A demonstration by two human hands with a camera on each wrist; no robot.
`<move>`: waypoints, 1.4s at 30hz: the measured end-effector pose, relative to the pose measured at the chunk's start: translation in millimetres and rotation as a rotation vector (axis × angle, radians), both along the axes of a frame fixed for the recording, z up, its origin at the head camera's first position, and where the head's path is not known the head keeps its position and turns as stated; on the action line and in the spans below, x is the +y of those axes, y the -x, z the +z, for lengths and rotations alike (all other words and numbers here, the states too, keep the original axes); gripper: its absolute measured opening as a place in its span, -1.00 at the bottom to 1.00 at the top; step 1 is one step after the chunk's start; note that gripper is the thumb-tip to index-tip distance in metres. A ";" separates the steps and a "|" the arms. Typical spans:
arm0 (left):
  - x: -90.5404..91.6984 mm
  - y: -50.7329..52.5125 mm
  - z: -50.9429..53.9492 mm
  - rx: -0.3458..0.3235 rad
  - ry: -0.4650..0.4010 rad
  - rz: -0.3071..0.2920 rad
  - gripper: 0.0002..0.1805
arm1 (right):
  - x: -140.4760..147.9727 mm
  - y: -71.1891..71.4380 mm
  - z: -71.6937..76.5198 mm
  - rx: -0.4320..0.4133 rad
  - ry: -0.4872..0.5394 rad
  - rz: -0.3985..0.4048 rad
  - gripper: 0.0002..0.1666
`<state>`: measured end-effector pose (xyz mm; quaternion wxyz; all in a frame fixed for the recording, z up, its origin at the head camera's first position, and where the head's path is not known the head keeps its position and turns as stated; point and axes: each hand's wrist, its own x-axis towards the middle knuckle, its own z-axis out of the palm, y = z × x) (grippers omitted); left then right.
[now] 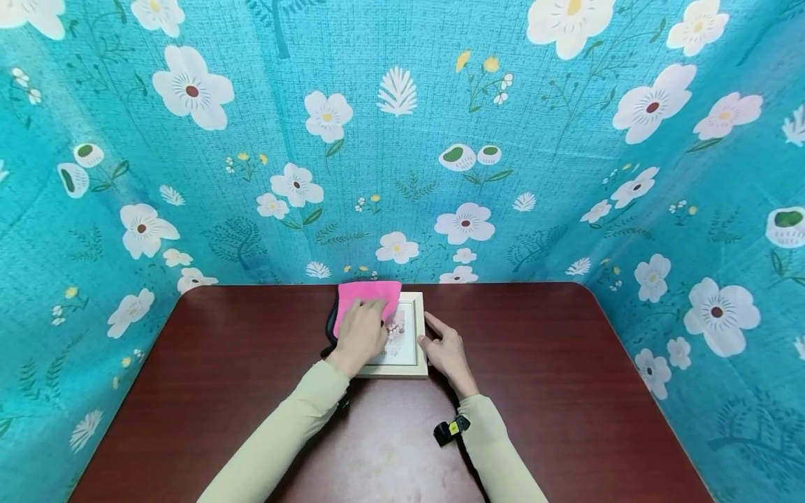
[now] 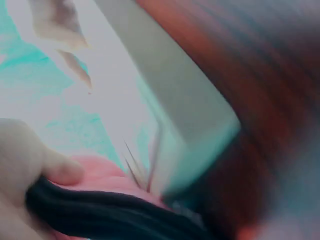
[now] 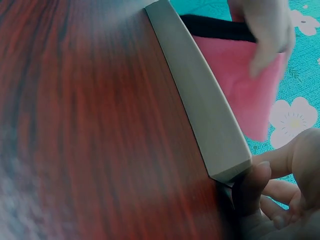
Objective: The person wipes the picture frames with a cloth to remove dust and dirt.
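Observation:
A picture frame (image 1: 420, 369) with a pale border lies flat on the table, a floral print showing inside it. Over its left and upper part is a pink cloth (image 1: 352, 290) with a thick black edge (image 3: 217, 27). My left hand (image 1: 361, 335) grips this cloth against the picture, its thumb beside the black edge in the left wrist view. At the frame's right side, my right hand (image 1: 445, 351) holds the border between thumb and fingers; the right wrist view shows them at a corner. The left wrist view is blurred, and the cloth hides much of the print.
The dark red wooden table (image 1: 251, 335) extends on both sides of the frame. A turquoise flowered curtain (image 1: 377, 175) hangs close behind its back edge and along both sides. A black wrist strap (image 1: 450, 429) sits on the right sleeve.

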<state>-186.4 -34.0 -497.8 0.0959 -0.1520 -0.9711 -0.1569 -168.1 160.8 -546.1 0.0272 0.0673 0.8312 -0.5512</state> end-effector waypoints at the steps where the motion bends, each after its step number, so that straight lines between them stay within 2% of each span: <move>1: 1.3 0.8 -0.5 -0.005 -0.069 -0.017 -0.52 | 0.1 0.0 0.1 0.001 0.000 -0.002 -0.28; 3: 5.1 1.5 -2.8 -0.031 -0.167 -0.053 -0.49 | 0.1 0.3 0.7 0.004 -0.001 -0.003 -0.29; 5: 10.0 0.7 -6.5 -0.055 -0.200 -0.091 -0.45 | 0.3 0.7 1.4 0.008 -0.002 -0.001 -0.29; 9: 20.6 -2.5 -14.8 -0.064 -0.168 -0.174 -0.39 | 0.6 2.1 1.3 0.015 -0.019 0.000 -0.29; 12: 27.7 -5.7 -18.5 -0.058 -0.083 -0.203 -0.37 | 0.5 2.5 0.9 0.012 -0.038 0.001 -0.29; 15: 33.0 -8.1 -19.8 -0.049 0.071 -0.194 -0.35 | 0.2 2.7 1.0 0.009 -0.048 0.001 -0.29; 17: 35.8 -9.4 -20.3 -0.020 0.178 -0.184 -0.37 | 0.1 2.4 1.8 0.007 -0.043 0.001 -0.29; 21: 39.8 -11.8 -19.6 0.004 0.294 -0.156 -0.52 | -0.1 2.4 1.4 0.010 -0.016 0.004 -0.29; 27: 42.9 -14.9 -20.9 0.026 0.388 -0.120 -0.61 | 0.4 2.3 1.5 0.009 0.009 0.005 -0.27; 31: 43.7 -17.4 -23.5 0.066 0.463 -0.097 -0.61 | 0.9 1.0 2.2 0.010 0.020 0.004 -0.27; 34: 43.2 -19.9 -23.7 0.079 0.483 -0.086 -0.59 | 1.2 0.0 1.5 0.005 0.023 0.011 -0.27; 42: 40.8 -27.0 -20.2 0.048 0.522 -0.060 -0.53 | 4.7 -1.4 0.7 0.018 0.038 0.024 -0.28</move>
